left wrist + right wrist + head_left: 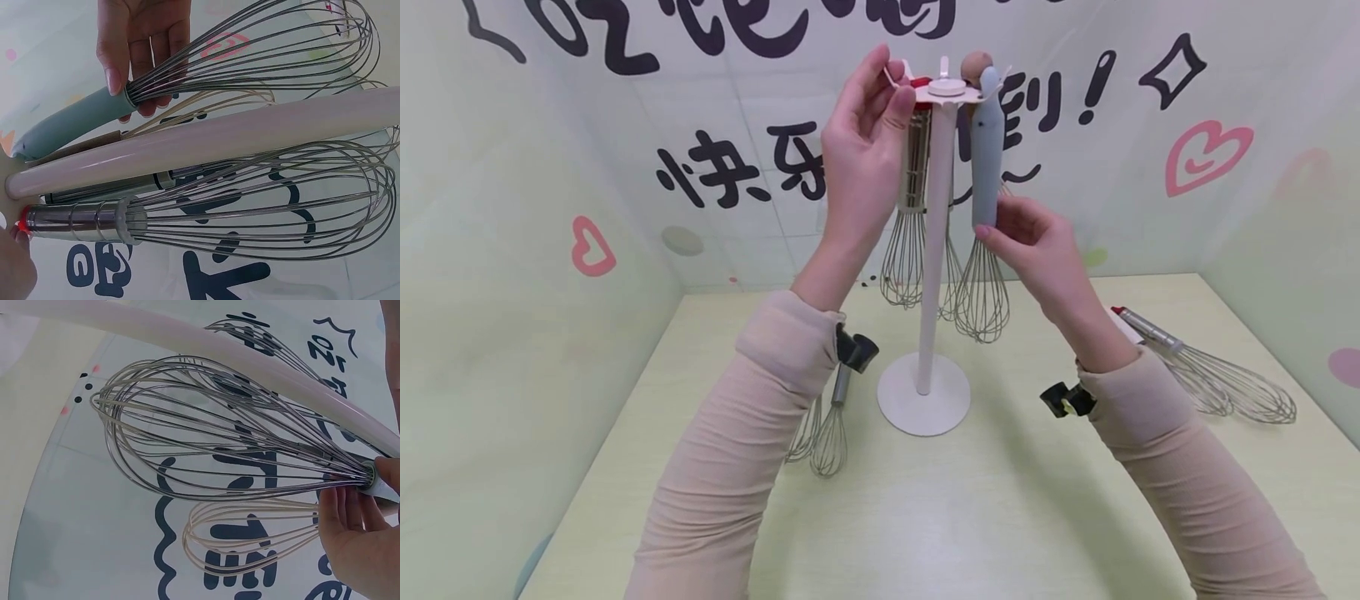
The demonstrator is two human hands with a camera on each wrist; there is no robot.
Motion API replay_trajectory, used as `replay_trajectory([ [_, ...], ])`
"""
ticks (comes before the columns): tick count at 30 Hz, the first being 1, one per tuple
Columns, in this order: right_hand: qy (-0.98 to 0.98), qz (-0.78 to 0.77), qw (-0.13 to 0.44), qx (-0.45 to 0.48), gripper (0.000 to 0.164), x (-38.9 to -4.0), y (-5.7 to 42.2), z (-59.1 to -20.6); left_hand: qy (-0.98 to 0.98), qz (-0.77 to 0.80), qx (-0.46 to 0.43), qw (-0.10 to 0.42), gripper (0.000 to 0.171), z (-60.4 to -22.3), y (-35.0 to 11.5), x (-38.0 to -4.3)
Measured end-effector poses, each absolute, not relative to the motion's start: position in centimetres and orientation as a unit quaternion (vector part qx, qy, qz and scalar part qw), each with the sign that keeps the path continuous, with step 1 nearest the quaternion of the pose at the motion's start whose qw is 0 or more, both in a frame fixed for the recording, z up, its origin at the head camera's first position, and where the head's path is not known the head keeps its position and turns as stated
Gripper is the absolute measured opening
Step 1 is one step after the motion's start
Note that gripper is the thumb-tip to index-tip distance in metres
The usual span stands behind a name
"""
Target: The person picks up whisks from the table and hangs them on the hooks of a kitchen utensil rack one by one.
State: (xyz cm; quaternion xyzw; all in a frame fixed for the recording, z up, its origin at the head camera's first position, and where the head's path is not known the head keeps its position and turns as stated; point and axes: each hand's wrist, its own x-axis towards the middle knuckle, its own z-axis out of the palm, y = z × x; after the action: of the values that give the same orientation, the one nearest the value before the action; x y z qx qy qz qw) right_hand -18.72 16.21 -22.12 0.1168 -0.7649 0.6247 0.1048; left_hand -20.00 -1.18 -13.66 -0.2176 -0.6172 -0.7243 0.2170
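Observation:
A white whisk stand rises from a round base, with a hooked top disc. My left hand grips the disc's left edge between thumb and fingers. Just beside it hangs a steel whisk with a red end. On the right side, a whisk with a blue-grey handle hangs upright, wires down. My right hand pinches it at the lower end of the handle, where the wires begin. Behind hang a whisk with a wooden ball-ended handle and another steel whisk, both partly hidden.
Small whisks lie on the table left of the base, partly covered by my left sleeve. More whisks lie at the right, beyond my right forearm. A printed backdrop stands close behind the stand.

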Motion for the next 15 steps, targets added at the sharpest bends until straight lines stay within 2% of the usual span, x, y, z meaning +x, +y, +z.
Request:
replay_trajectory([
  [15, -0.769, 0.623, 0.107, 0.095, 0.037, -19.4, 18.5, -23.3, -0.604, -0.736, -0.211, 0.223, 0.050, -13.7, -0.9, -20.2],
])
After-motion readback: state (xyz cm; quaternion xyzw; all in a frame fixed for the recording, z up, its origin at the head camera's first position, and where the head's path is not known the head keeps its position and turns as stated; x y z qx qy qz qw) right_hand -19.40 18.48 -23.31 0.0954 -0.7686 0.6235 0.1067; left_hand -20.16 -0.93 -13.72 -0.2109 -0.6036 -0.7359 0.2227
